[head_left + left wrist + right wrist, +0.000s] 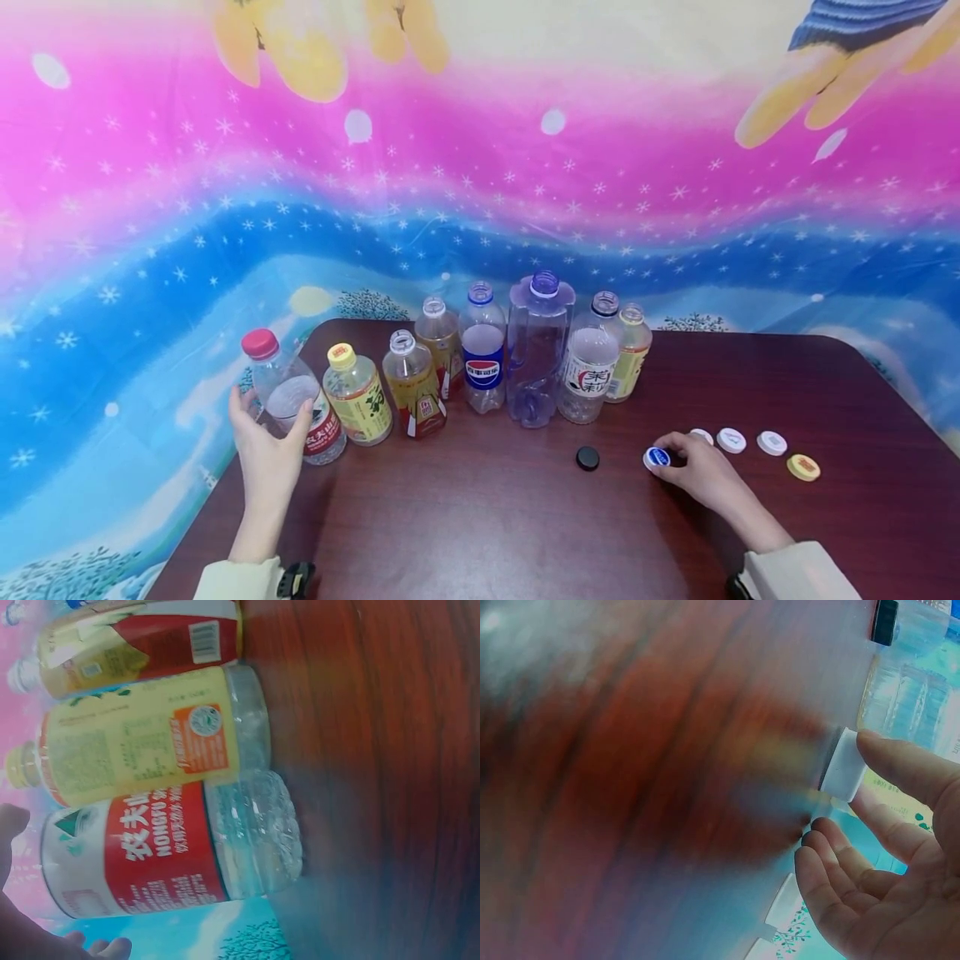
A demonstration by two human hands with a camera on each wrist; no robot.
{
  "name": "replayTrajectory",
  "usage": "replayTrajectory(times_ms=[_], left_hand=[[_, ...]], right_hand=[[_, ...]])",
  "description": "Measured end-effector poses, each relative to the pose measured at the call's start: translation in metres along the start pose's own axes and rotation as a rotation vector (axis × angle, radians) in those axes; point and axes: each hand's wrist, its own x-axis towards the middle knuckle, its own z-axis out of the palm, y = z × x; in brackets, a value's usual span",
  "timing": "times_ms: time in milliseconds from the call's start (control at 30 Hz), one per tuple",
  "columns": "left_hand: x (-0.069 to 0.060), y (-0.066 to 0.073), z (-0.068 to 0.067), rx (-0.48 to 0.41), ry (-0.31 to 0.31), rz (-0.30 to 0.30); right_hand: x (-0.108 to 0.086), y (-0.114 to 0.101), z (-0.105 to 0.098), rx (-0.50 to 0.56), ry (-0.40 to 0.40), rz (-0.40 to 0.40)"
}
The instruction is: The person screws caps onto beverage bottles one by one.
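Note:
At the left of the head view, my left hand (266, 454) is spread around the large clear water bottle (324, 442) with a red cap (260, 344). In the left wrist view, a gap shows between its fingertips (116, 949) and that bottle's red label. My right hand (708, 479) pinches a blue-and-white bottle cap (657, 458) between thumb and index finger, low over the table. From the right wrist, the cap (845, 766) shows its white side, with the other fingers loosely bent below. Beside the water bottle stands a yellow-capped bottle (358, 404).
Several uncapped bottles stand in a row, including a Pepsi bottle (483, 358) and a tall purple bottle (537, 358). A black cap (588, 458) lies mid-table. Right of it lie white caps (772, 442), one partly behind my right hand, and a yellow cap (803, 467).

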Motion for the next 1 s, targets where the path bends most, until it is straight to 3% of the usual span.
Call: replayTrajectory(times_ms=[167,367,500,667,733,867,1000], left_hand=[[-0.012,0.01,-0.003,-0.053,0.049,0.004],[-0.021,0.026,0.001,-0.095,0.094,0.091],[-0.029,0.038,0.007,-0.138,0.152,0.215],[-0.038,0.054,0.024,-0.209,0.203,0.435],[-0.04,0.061,0.033,-0.211,0.193,0.508],[-0.045,0.076,0.055,-0.19,0.112,0.615],[-0.047,0.09,0.078,-0.149,-0.005,0.667]], right_hand=[[0.002,0.002,-0.003,0.002,-0.004,0.03],[0.002,0.005,-0.008,0.023,-0.018,0.067],[0.0,0.003,-0.013,0.058,-0.032,0.089],[-0.004,-0.004,-0.02,0.085,-0.002,0.087],[-0.006,-0.008,-0.022,0.094,0.013,0.079],[-0.007,-0.017,-0.024,0.121,0.043,0.049],[-0.009,-0.026,-0.023,0.14,0.066,0.022]])
